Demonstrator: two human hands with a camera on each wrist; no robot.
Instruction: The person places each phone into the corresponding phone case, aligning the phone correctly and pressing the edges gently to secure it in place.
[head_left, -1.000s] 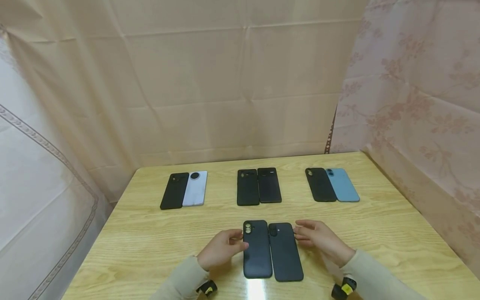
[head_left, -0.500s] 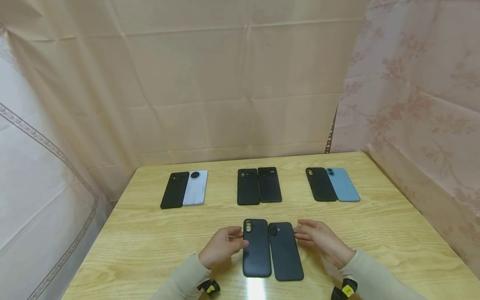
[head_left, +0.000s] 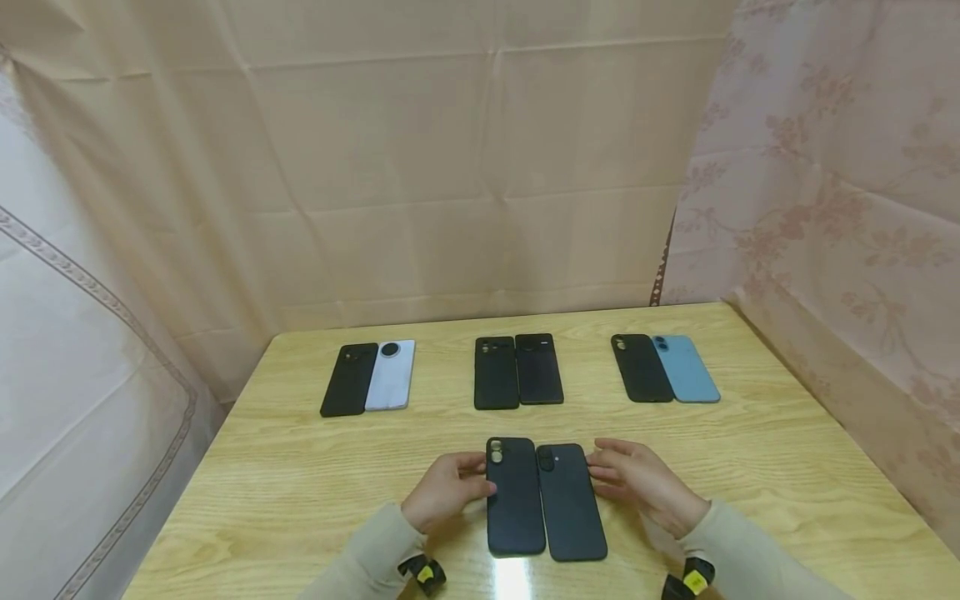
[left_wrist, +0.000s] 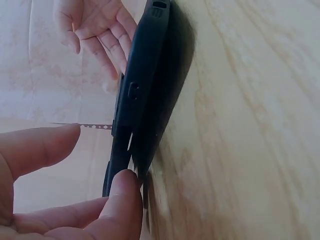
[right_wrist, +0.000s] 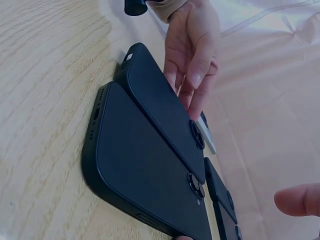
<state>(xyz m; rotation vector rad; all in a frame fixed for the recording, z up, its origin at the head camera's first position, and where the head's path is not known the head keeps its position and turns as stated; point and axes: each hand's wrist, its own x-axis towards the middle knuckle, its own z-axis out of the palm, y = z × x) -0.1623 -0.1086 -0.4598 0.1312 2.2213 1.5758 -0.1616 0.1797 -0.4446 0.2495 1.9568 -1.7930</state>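
Note:
Side by side near the front of the table lie a black phone case (head_left: 514,504) with see-through camera holes and, to its right, a black phone (head_left: 573,508), back up. At the case's left long edge is my left hand (head_left: 444,493). Its fingertips reach that edge, and the thumb (left_wrist: 45,147) stands apart above it in the left wrist view. My right hand (head_left: 647,482) is beside the phone's upper right edge with fingers loosely extended. One fingertip (right_wrist: 184,238) meets that edge in the right wrist view, where the thumb (right_wrist: 300,200) stays away.
Farther back on the wooden table (head_left: 300,500) are three pairs: a black case (head_left: 349,383) beside a white phone (head_left: 391,379), a black case (head_left: 496,379) beside a black phone (head_left: 540,375), and a black case (head_left: 641,371) beside a blue phone (head_left: 686,371). Curtains (head_left: 450,167) surround the table.
My left hand and wrist have shifted slightly right, toward the case's edge. The right hand, case and phone stay nearly where they were.

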